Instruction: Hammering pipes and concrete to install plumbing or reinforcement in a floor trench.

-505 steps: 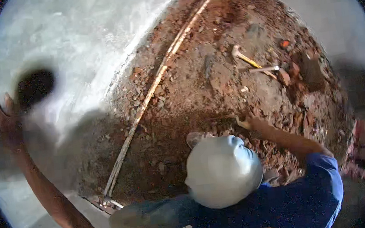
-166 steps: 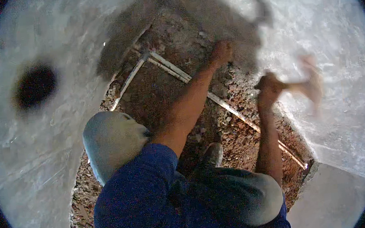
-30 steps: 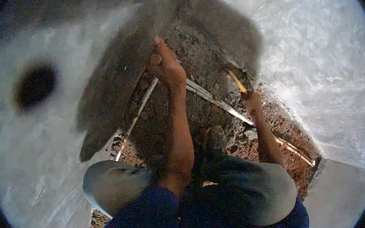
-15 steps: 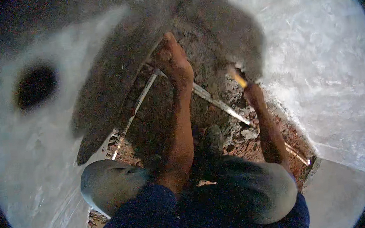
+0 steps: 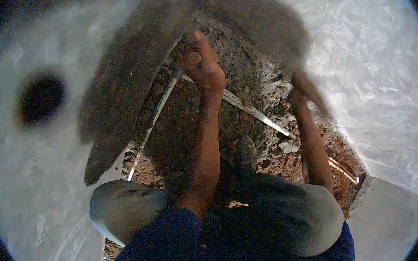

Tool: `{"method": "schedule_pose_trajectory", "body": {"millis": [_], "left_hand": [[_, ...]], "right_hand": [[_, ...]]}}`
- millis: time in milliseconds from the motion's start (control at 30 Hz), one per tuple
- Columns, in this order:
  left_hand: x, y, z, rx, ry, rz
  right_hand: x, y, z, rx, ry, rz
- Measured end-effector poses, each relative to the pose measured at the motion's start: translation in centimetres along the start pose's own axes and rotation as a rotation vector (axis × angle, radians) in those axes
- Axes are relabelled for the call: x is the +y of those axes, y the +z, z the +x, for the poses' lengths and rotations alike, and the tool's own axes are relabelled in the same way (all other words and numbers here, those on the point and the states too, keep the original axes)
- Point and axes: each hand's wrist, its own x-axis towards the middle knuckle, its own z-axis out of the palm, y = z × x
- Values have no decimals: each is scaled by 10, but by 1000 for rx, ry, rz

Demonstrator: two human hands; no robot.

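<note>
My left hand (image 5: pixel 204 68) is closed in a fist over the dark, rough ground, thumb pointing up. A small rounded end (image 5: pixel 192 58) shows at the fist; whatever else it grips is hidden. Farther right, my right hand (image 5: pixel 297 96) is closed round a short hand tool (image 5: pixel 312 93), smeared by motion and slanting down to the right. Its head cannot be made out. Below the left fist, two pale narrow strips (image 5: pixel 164 95) meet at an angle, and the right one (image 5: pixel 257 113) runs toward the right forearm.
Smooth grey surfaces flank the broken patch, the left one (image 5: pixel 33 187) and the right one (image 5: pixel 373 64). Reddish rubble (image 5: pixel 148 174) lies near my knees. A shoe (image 5: pixel 244 154) stands between my legs. Another pale strip (image 5: pixel 343 170) lies at the right. Dark shadows cover the upper middle.
My right hand has moved to the right, and its yellow-handled tool has swung from upper left to lower right. My left fist keeps nearly the same place. The view has shifted slightly.
</note>
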Motion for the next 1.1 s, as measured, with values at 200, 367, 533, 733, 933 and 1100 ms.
{"method": "schedule_pose_trajectory", "body": {"millis": [200,367,533,733,933,1100], "left_hand": [[-15,-18,4,42,-25,142],[-16,-23,16,-7,82,21],[-37,-29,18,-141,-77,-122],[-83,-32,15,-126,-108,-80],[-44,-10,3,-81,-154,-121],[-102,48,-12,-302,-256,-103]], "right_hand": [[109,58,-94,-610,115,-453],[17,1,-69,-81,6,-107],[-34,-15,5,246,31,220],[124,74,-43,-675,309,-430],[59,34,-129,-378,562,198],[83,18,-185,-458,759,203]]}}
